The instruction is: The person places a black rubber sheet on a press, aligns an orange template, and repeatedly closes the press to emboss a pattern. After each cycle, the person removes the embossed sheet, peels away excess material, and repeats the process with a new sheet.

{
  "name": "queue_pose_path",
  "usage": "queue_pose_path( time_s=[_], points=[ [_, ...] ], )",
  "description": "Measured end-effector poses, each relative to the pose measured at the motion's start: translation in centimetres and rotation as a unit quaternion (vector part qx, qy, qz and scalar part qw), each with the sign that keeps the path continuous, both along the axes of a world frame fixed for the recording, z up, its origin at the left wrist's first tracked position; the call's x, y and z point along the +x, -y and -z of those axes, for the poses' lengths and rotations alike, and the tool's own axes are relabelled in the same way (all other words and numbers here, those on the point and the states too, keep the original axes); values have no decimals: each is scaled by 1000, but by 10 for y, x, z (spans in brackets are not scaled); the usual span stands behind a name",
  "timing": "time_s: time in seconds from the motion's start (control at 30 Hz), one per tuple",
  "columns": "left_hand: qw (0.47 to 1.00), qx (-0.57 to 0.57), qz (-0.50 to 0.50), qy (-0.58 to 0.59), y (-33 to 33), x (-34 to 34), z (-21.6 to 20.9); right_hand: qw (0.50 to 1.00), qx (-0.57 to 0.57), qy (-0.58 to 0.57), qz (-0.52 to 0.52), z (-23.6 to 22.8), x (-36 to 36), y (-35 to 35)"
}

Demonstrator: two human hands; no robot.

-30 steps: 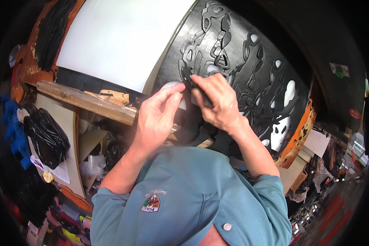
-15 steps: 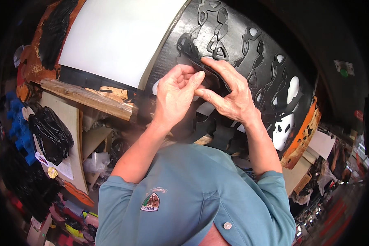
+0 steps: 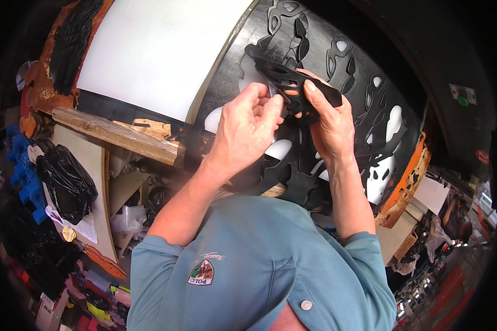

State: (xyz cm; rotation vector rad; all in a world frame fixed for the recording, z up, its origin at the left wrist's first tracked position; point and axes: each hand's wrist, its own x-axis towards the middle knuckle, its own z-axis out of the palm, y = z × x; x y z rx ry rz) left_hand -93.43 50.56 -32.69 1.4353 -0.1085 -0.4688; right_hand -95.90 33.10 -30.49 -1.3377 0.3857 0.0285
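Note:
A thin, flexible black cut-out piece (image 3: pixel 270 70) with several holes is lifted over a black sheet (image 3: pixel 226 69) full of cut shapes. My right hand (image 3: pixel 334 127) grips its right part, thumb on top and fingers beneath, with fingertips showing through the openings. At the piece's near left edge, my left hand (image 3: pixel 242 129) is closed in a pinch on it; the exact spot between thumb and fingers is hidden. Loose-looking black shapes and strips (image 3: pixel 364 110) lie across the sheet to the right. White patches show through gaps in it.
A blank white sheet (image 3: pixel 154 52) lies at the upper left beside the black one. Below it runs a rough wooden beam (image 3: pixel 116 135). A black plastic bag (image 3: pixel 69 182) hangs farther left. A worn orange edge (image 3: pixel 406 185) borders the right, near a green button (image 3: pixel 463 100).
The black cut-out piece has been raised and turned so its holed face shows. My right hand has shifted right and wrapped round it; my left hand keeps pinching nearby.

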Motion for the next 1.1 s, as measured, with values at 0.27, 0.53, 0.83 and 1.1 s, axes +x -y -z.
queue_pose_path(
  time_s=[0.27,0.53,0.83,1.1],
  points=[
    [977,114,2,178,-2,21,5,998,-41,27,27,-7,2,0],
    [989,82,-109,49,-48,29,22,963,-48,89,250,3,13,125],
    [983,73,-160,-42,-68,42,25,947,71,183,256,30,-39,285],
    [966,55,-252,-24,-70,49,28,839,82,143,518,-27,-98,362]
  ],
)
